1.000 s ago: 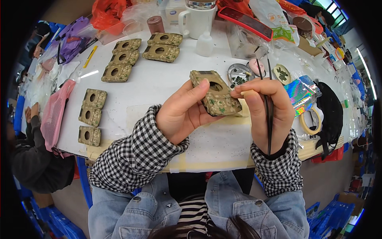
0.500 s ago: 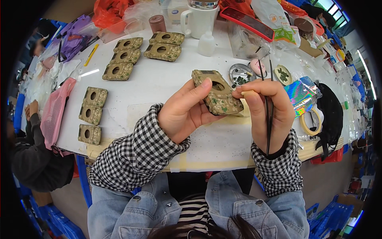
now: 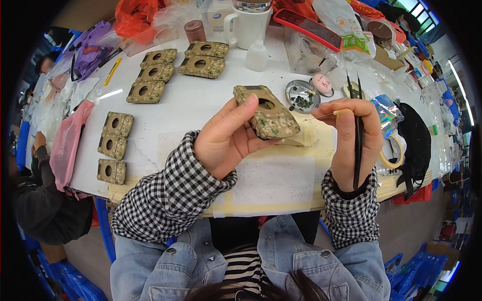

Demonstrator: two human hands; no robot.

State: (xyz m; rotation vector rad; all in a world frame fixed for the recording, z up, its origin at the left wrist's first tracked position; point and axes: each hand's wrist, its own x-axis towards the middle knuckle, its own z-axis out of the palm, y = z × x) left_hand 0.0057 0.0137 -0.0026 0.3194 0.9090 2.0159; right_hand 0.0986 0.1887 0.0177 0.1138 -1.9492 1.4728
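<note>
My left hand [image 3: 221, 140] grips a camouflage-painted model tank hull [image 3: 275, 123] by its side, thumb on top. A round hole shows in the hull's upper face. Between the thumb and forefinger of my right hand [image 3: 349, 138] is a thin needle-like tool [image 3: 321, 118] with a pale yellow handle, its fine tip pointing at the hull, a small gap apart. Black tweezers [image 3: 358, 150] stand upright in the same hand, tips up, holding nothing I can make out. Just beyond lies a round clear dish [image 3: 303, 96] with small dark green parts.
Several similar hulls [image 3: 149, 82] stand in groups at the left and back. A white mug [image 3: 248, 30], a small bottle [image 3: 257, 56] and a red-edged phone [image 3: 309, 29] are behind. Masking tape [image 3: 392, 153] and a black pouch [image 3: 415, 143] lie right. A co-worker's sleeve [image 3: 47, 200] is far left.
My right hand has moved away from the hull, to the right, and the needle-like tool now shows. The hull in my left hand has shifted slightly left.
</note>
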